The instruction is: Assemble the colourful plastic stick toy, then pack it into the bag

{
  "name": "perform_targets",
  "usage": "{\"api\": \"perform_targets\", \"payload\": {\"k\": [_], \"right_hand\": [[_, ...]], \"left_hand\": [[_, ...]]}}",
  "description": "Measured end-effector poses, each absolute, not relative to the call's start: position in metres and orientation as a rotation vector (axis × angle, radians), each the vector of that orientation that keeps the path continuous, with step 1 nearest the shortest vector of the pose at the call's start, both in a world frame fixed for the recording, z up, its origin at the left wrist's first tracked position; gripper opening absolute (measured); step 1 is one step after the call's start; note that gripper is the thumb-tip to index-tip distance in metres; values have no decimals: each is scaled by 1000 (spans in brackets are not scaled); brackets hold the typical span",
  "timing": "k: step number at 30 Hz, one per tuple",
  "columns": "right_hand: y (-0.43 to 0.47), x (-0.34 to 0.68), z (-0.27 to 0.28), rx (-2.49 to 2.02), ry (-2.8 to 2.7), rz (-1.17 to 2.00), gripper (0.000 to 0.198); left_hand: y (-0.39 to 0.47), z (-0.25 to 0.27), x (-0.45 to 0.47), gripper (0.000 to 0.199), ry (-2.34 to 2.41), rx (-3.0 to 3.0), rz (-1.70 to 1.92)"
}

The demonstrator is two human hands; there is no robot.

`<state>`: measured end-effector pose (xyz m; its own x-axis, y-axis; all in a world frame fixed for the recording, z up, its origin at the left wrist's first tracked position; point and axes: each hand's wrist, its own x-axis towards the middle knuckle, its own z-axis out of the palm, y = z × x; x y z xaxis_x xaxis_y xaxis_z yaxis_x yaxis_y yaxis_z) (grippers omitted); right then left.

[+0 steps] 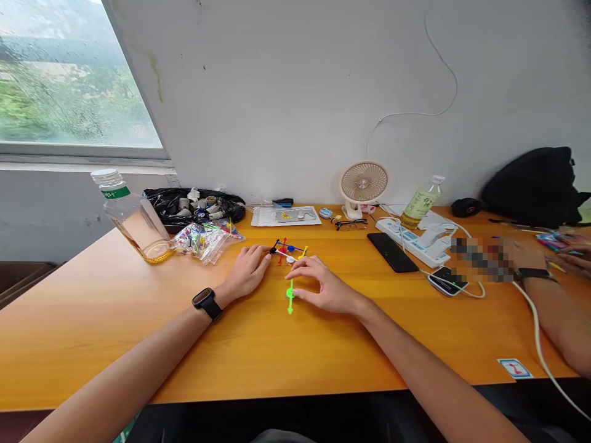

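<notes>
A bright green arrow spinner (290,294) with a round hub stands out on the table in front of me. My right hand (318,286) curls over it, thumb at the hub and index finger at its upper end. To its left my left hand (248,271) rests flat, its fingers stretched out and tips beside a black arrow spinner (273,250). Close behind are a red arrow spinner (283,251), a blue one (290,248), a yellow one (303,253) and a white one (289,259), grouped together. Some of their lower parts are hidden by my right hand.
A large bottle (138,221) and a plastic bag of coloured pieces (203,241) lie left. Behind are a black bag (194,209) and a fan (364,184). A phone (392,251), power strip (413,242) and another person's arm (549,301) are right.
</notes>
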<state>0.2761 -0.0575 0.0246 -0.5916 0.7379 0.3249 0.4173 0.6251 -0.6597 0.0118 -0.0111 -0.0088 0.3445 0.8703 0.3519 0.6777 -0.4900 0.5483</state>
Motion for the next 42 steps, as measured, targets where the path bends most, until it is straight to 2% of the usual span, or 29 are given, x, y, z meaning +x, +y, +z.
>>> {"api": "perform_targets", "payload": {"k": [12, 19, 22, 32, 38, 42], "right_hand": [[-59, 277, 26, -916, -2275, 747, 30], [-51, 278, 15, -799, -2307, 703, 63], [-48, 279, 12, -765, -2286, 642, 69], [-48, 276, 13, -742, -2159, 567, 62], [-53, 272, 9, -738, -2343, 632, 70], [-54, 270, 7, -758, -2408, 672, 68]], "left_hand": [[-12, -8, 12, 38, 1385, 2314, 864], [-13, -6, 13, 39, 1409, 2316, 848], [-14, -5, 14, 38, 1411, 2312, 842], [-13, -6, 14, 39, 1404, 2331, 846], [-13, -6, 13, 40, 1402, 2341, 853], [-13, -6, 13, 40, 1398, 2329, 848]]}}
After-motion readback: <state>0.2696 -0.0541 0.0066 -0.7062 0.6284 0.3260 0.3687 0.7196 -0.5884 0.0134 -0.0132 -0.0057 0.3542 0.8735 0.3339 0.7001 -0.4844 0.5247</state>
